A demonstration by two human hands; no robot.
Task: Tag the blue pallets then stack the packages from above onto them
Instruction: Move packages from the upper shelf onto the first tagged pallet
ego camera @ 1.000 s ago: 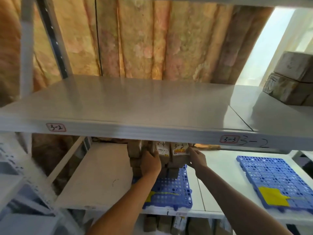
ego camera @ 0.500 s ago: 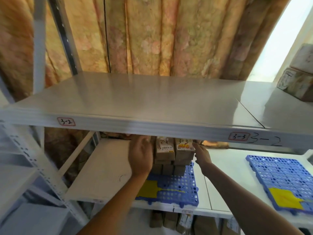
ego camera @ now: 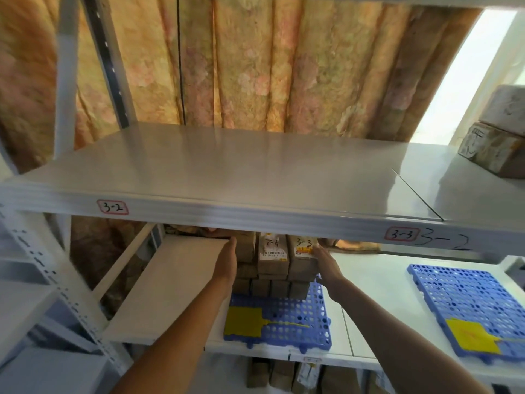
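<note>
Nearest, bottom of frame: two bare forearms reached up and inward toward the middle shelf.

Lower centre: blue pallet (ego camera: 284,317) on the middle shelf (ego camera: 369,282), a yellow tag (ego camera: 243,322) lying on its near left corner. Tagging of this pallet judged done.

Lower right: second pallet (ego camera: 466,305) on the same shelf, well apart from the first, carrying its own tag (ego camera: 471,336) and no packages.

Centre: stack (ego camera: 274,268) of brown packages on the far part of the first pallet, several layers high, top almost under the upper shelf. Two top packages bore white labels with handwritten marks.

Left hand (ego camera: 227,258): fingers straight and together, laid flat against the left side of the stack. Right hand (ego camera: 324,258): against the right side of the stack; fingers appeared extended, their tips hidden behind the package, so the exact hold could not be told.

Step in hand, as judged: squaring up the stack on the first pallet.

Beyond: upper shelf (ego camera: 227,166), its front edge marked "3-2" at left and "3-3" at right. Two more packages (ego camera: 500,137) sat at its far right end, one on the other.

Farthest: patterned orange curtain (ego camera: 255,66).

Next move, as judged: release the stack, reach to the far right of the upper shelf, and bring those packages down, probably onto the second pallet.
</note>
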